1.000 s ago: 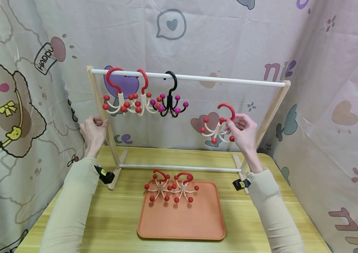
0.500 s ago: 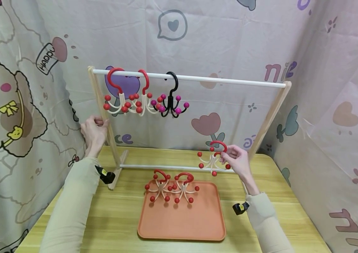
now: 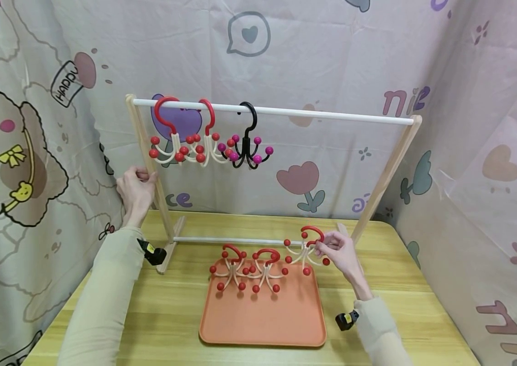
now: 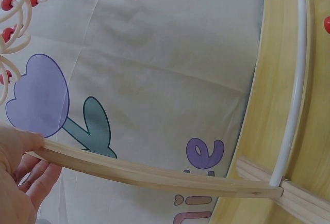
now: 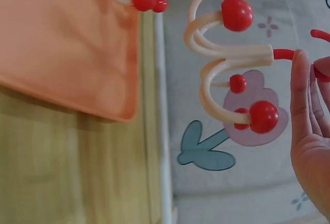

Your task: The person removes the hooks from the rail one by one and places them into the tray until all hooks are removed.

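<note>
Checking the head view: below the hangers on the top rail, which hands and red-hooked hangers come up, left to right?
Left hand, left hanger at the tray's far end, right hanger there, held hanger, right hand.

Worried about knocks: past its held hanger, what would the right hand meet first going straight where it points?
Probably the nearer hanger on the tray, leftward in the head view, though the right hand may pass above (depth unclear).
</note>
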Available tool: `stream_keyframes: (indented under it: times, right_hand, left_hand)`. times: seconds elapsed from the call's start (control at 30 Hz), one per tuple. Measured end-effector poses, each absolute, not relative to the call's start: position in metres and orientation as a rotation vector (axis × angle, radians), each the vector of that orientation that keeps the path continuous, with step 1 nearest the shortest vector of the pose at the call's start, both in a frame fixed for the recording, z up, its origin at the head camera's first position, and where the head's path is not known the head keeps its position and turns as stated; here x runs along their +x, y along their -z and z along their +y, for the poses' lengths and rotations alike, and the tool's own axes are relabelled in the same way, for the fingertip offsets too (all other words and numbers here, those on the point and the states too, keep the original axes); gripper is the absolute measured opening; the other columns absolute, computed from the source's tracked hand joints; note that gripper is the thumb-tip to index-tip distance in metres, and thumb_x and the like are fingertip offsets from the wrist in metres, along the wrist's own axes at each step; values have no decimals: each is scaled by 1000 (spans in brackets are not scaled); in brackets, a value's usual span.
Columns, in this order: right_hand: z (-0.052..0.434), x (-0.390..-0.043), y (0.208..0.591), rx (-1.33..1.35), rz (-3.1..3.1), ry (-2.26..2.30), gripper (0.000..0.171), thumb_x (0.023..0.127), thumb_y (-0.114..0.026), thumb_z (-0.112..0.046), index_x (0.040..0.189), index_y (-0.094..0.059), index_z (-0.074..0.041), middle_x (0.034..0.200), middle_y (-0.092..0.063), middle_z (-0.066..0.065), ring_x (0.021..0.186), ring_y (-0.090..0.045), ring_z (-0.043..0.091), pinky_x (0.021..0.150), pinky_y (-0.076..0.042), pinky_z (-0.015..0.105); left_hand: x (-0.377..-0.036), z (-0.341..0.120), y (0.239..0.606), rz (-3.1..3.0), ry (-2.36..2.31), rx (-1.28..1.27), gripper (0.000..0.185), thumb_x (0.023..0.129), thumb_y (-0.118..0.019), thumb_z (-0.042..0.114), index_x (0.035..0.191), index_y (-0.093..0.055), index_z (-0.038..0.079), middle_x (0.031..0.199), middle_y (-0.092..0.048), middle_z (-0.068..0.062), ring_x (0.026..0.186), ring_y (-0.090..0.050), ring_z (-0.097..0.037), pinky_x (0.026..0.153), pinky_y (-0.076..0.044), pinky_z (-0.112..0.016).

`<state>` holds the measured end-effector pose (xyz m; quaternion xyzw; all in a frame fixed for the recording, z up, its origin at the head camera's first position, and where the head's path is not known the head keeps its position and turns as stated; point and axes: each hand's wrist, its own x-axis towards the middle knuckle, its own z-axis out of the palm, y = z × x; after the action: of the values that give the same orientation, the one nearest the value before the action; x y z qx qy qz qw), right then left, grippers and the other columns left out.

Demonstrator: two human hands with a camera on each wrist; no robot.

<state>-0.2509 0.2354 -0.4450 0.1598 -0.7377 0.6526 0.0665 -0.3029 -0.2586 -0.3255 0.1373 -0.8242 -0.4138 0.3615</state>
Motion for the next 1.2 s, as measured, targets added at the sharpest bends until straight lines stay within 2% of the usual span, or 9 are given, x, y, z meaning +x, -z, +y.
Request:
stream_keyframes:
  times: [0.5, 0.8, 0.97, 1.2]
  right_hand:
    - [249, -245, 460, 583, -2324, -1963, 22, 91, -65, 4, 105, -57, 19, 80, -73, -10, 67, -70, 6, 63, -59, 27]
    - [250, -245, 466, 689, -2399, -1974, 18, 92, -65, 2, 101, -58, 17, 82, -74, -1, 66, -69, 7, 59, -57, 26]
    - [249, -247, 470, 696, -2417, -1971, 24, 91, -66, 2, 104, -56, 19, 83, -75, -1, 67, -69, 6, 60, -58, 28]
    - [247, -250, 482, 780, -2422, -1990, 25, 91, -65, 4, 106, -56, 22, 82, -73, 22, 66, -71, 11, 60, -60, 39]
  left_hand:
    - [-303, -259, 325, -2134, 1057, 351, 32, 95, -66, 22, 111, -68, -6, 107, -70, -27, 104, -60, -39, 97, -39, -48]
    - [-303, -258, 325, -2132, 1046, 349, 31, 95, -67, 22, 110, -68, -6, 104, -71, -26, 96, -61, -35, 85, -39, -36]
    - [-302, -257, 324, -2130, 1049, 353, 30, 96, -67, 21, 110, -68, -5, 104, -71, -25, 96, -62, -36, 86, -39, -36]
    - [-302, -257, 324, -2137, 1051, 357, 30, 96, -66, 21, 111, -67, -5, 105, -71, -26, 99, -62, -38, 89, -40, -39]
